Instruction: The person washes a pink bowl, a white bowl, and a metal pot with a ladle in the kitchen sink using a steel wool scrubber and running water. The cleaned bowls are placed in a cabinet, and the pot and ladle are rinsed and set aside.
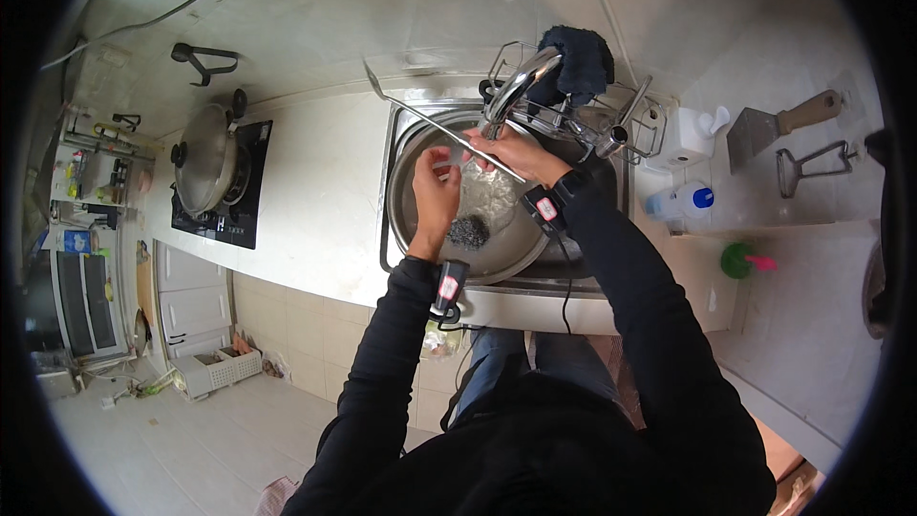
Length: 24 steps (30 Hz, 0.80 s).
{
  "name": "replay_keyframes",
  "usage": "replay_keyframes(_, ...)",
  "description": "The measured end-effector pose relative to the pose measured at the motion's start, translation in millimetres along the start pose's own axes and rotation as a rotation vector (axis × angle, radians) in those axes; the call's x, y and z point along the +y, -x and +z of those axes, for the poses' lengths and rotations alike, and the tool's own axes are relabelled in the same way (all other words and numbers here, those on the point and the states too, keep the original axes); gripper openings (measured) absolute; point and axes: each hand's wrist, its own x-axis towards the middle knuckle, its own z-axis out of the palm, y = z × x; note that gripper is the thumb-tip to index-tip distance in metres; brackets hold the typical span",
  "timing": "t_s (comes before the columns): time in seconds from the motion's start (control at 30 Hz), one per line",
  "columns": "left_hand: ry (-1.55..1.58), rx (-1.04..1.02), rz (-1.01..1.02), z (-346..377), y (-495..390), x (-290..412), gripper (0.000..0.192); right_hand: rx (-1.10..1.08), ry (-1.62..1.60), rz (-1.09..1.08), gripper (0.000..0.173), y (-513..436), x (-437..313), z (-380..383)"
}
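Note:
My right hand [512, 152] is closed around the handle of a long metal utensil [423, 117] beneath the chrome faucet [519, 86]. The utensil slants up to the left, its flat end beyond the sink's back left corner. My left hand [438, 186] is raised over the basin with its fingers curled and apart, holding nothing that I can see. Below both hands a large round metal basin [401, 229] sits in the steel sink, with water churning in it. A dark steel wool scrubber [468, 231] lies in the basin, right of my left wrist.
Behind the faucet, a dark cloth [579, 61] hangs on a wire rack [648, 132]. Bottles [693, 198] and a white dispenser [691, 137] stand right of the sink. A cleaver [752, 132] hangs farther right. On the left, a lidded pan [206, 160] sits on a black gas hob [247, 222].

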Motion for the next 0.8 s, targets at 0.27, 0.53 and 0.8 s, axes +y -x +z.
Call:
replay_keyframes(0.27, -0.4, -0.174, 0.527, -27.1, 57.1, 72.3, 0.043, -0.032, -0.155, 0.27, 0.018, 44.8, -7.1, 35.0)
replay_keyframes(0.53, -0.389, -0.191, 0.79, -56.5, 55.3, 106.8, 0.036, -0.047, -0.209, 0.203, 0.028, 79.4, -31.0, 60.4)
replay_keyframes(0.8, 0.382, -0.046, 0.153, -127.7, -47.2, 72.2, 0.023, 0.07, 0.129, 0.306, 0.035, 101.9, -26.6, 67.1)
